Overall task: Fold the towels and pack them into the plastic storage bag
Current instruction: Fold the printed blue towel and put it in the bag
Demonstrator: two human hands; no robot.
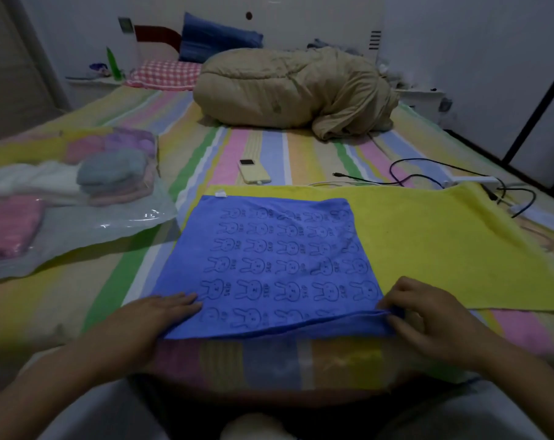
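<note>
Blue towel (pixel 278 265), printed with rows of rabbit outlines, lies spread flat on a bed (pixel 253 147) covered by a pastel striped sheet, in a dim room with pale walls. It reaches from the hands away across the bed, its near edge running between them. The left hand (pixel 161 312) rests flat on the towel's near left corner, fingers straight and together. The right hand (pixel 428 312) pinches the near right corner, fingers curled on the cloth, and the edge there is lifted a little off the sheet.

Under the blue towel, and stretching out beyond the right hand, lies a yellow towel (pixel 443 249), also flat. Beyond and outside the left hand sits the plastic storage bag (pixel 110 230), clear and crinkled, with folded towels (pixel 110 176) in pink, white, grey-blue and lilac showing through it.

Past the far edge of the two towels, a pale phone (pixel 253 171) lies on the sheet, and further toward the right-hand side a black cable (pixel 428 179) loops beside a white power strip (pixel 472 181). Well beyond the hands, a bundled beige quilt (pixel 294 87) sits across the bed, with a red checked pillow (pixel 164 74) and a blue pillow (pixel 218 36) behind it at the headboard. A green bottle (pixel 113 63) stands on a low stand beside the pillows.
</note>
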